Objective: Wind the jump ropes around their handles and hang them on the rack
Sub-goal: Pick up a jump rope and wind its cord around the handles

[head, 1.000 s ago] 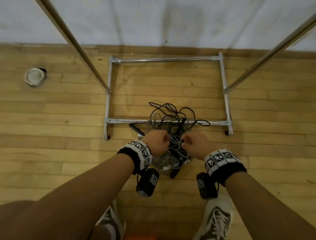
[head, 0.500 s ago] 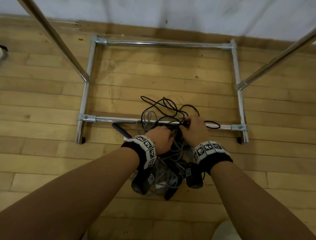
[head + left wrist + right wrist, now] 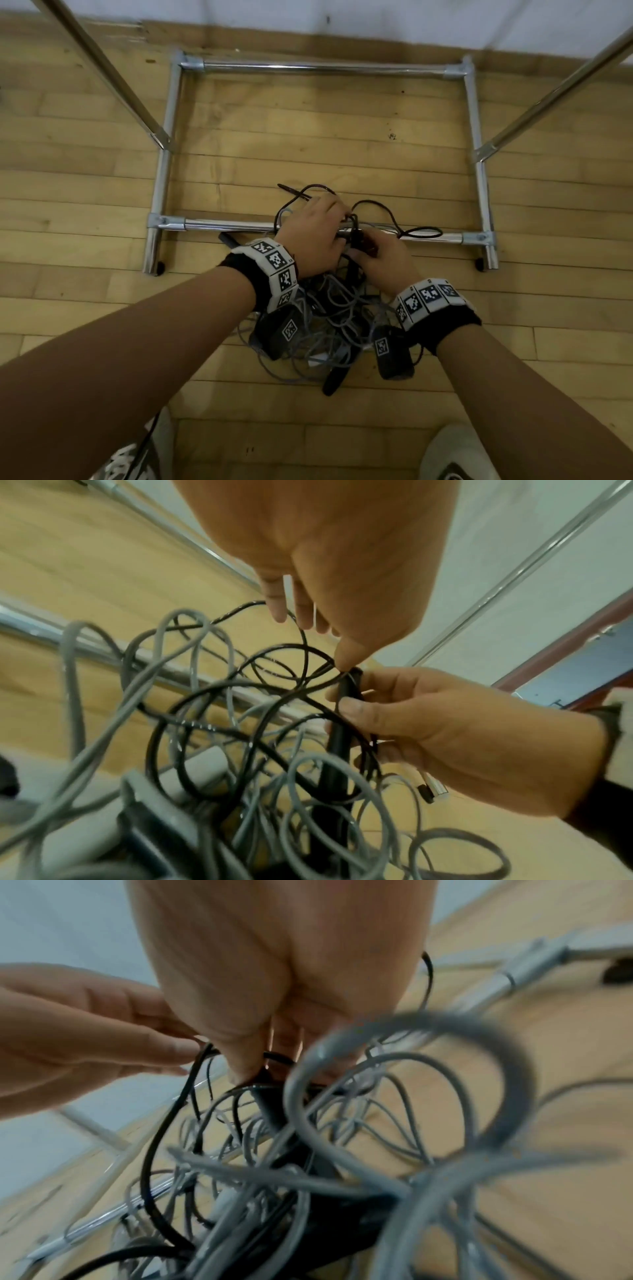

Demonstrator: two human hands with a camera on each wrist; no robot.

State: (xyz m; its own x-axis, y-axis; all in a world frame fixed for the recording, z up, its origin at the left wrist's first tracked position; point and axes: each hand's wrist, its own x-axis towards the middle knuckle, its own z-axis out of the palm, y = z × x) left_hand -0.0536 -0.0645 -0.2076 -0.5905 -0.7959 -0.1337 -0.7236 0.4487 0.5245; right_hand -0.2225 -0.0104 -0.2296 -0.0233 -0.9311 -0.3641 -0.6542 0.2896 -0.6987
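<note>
A tangle of black rope (image 3: 373, 205) and grey rope (image 3: 329, 308) lies on the wood floor across the rack's front base bar (image 3: 222, 226). My right hand (image 3: 380, 263) grips an upright black handle (image 3: 339, 723) with the black rope looped around it. My left hand (image 3: 318, 229) reaches over the bar and pinches the black rope (image 3: 202, 1053) at the handle's top, thumb tip (image 3: 346, 656) against it. In the right wrist view, grey loops (image 3: 411, 1031) blur the foreground. Two more black handles lie in the pile, one (image 3: 334, 380) near me and one (image 3: 227, 240) left of my left wrist.
The chrome rack's base frame (image 3: 325, 66) forms a rectangle on the floor, with slanted uprights at left (image 3: 113, 75) and right (image 3: 555, 92). A white wall runs behind it. My shoes (image 3: 455, 455) show at the bottom edge.
Both hands have moved forward from the near side of the pile to over the front bar. The left hand has reached out to the black loops, and the right hand has taken hold of the black handle.
</note>
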